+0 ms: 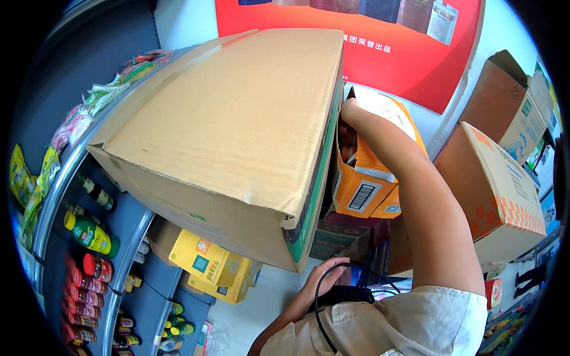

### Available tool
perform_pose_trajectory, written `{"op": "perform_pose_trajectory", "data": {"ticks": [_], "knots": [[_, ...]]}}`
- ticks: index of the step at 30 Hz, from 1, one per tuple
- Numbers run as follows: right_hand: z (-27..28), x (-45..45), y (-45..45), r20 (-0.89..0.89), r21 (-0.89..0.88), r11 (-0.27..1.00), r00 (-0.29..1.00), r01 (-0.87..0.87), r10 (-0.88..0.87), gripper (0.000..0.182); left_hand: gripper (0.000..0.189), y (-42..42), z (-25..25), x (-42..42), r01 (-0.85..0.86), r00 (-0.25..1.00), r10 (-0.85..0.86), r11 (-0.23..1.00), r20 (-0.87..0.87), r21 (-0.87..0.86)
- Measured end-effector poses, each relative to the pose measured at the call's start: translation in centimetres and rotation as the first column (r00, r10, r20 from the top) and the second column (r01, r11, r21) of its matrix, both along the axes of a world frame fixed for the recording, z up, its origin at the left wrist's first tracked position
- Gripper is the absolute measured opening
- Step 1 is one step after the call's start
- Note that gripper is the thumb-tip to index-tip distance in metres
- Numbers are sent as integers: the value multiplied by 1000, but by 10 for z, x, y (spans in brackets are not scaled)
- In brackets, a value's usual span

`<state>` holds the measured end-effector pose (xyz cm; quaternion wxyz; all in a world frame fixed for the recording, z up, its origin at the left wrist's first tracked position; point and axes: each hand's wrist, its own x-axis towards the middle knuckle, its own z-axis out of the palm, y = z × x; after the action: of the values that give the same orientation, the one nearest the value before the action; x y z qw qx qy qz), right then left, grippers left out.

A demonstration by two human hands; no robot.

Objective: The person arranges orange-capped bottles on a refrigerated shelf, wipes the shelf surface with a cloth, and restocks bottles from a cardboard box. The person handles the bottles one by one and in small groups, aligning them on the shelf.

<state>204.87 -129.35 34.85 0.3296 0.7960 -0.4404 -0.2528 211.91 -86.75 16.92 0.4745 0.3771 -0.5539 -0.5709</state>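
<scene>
My right arm reaches up over an orange carton (369, 189), which bears a printed barcode and has a torn-open side. At the far end of that opening is my right hand (350, 110); its fingers are hidden behind the carton's edge, so any grip is out of sight. Reddish rounded items (346, 144), perhaps bottle caps, show inside. Lower down, my left hand (324, 277) is beside a black bag (345, 296), fingers bent, partly behind a black cable (318, 293). Whether it holds anything is unclear. A large brown cardboard box (222, 115) stands just left of the orange carton.
On the left, grey shelves (151, 262) hold jars with red lids (87, 298), a green bottle (92, 235) and packets. Yellow cartons (213, 262) project below the large box. More cardboard boxes (485, 182) stand at right. Behind is a red poster (401, 66) on the wall.
</scene>
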Motion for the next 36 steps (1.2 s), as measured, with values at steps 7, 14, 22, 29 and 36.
{"op": "perform_pose_trajectory", "data": {"ticks": [7,14,22,29,36], "knots": [[37,-9,28,247,-51,996,965,-79,89,32,27,-25,7,-10,12,944,22,995,-329,101],[98,-35,79,447,42,999,895,-9,-11,37,33,-52,93,-25,-183,950,127,967,-286,-179],[83,-38,104,533,-205,925,756,-319,379,24,39,-95,150,-49,-429,888,309,824,-340,-371],[116,-36,102,881,-417,893,165,-171,443,31,60,-138,136,-58,-502,765,644,577,-19,-644],[188,-56,214,686,-728,666,-157,-164,711,35,83,-112,166,-49,-552,720,684,466,-114,-692]]}}
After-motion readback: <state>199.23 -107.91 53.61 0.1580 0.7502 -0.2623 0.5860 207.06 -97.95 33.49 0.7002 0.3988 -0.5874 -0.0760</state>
